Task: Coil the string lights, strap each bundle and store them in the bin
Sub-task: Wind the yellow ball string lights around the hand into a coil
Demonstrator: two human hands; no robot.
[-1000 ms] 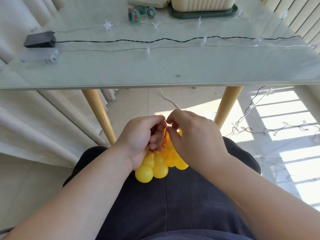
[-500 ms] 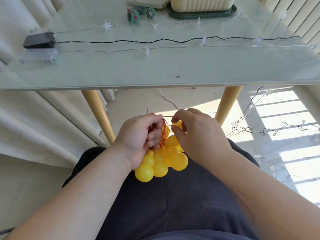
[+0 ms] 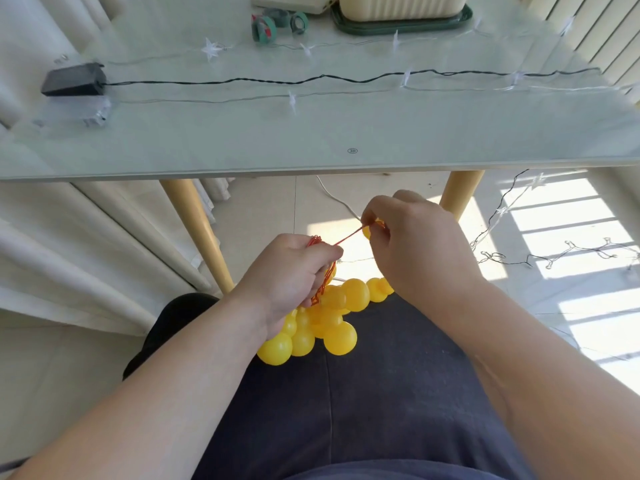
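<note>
Looking down at my lap, my left hand (image 3: 291, 275) is curled tight round the red wire coil (image 3: 314, 241). Its loops poke out above my knuckles and show again below my fingers. The yellow globe lights (image 3: 332, 323) hang bunched under that hand and rest on my dark trousers (image 3: 381, 393), with a few trailing toward my right wrist. My right hand (image 3: 415, 247) sits higher and farther out. Its thumb and forefinger pinch the red strand (image 3: 346, 238) right by one small yellow globe (mostly hidden behind my fingers). The strand runs taut from that pinch down to my left fist.

Beyond my hands is the glass table (image 3: 311, 140) on its tan legs (image 3: 194, 237). A black battery box (image 3: 74, 79) lies at the left of it, its dark cord (image 3: 311, 79) stretched across to the right edge. A clear box (image 3: 95, 110) sits just nearer me, and star lights (image 3: 211, 48) on thin pale wire are spread over the top. At the far edge stand green rolls (image 3: 263, 27) (strap or tape, I can't tell which). Near them the cream bin (image 3: 401, 6) stands on a green tray (image 3: 398, 26).

On the sunlit floor to my right, more string lights (image 3: 554, 254) lie in a loose tangle, one strand rising toward the table edge. A pale curtain (image 3: 86, 237) hangs at my left.
</note>
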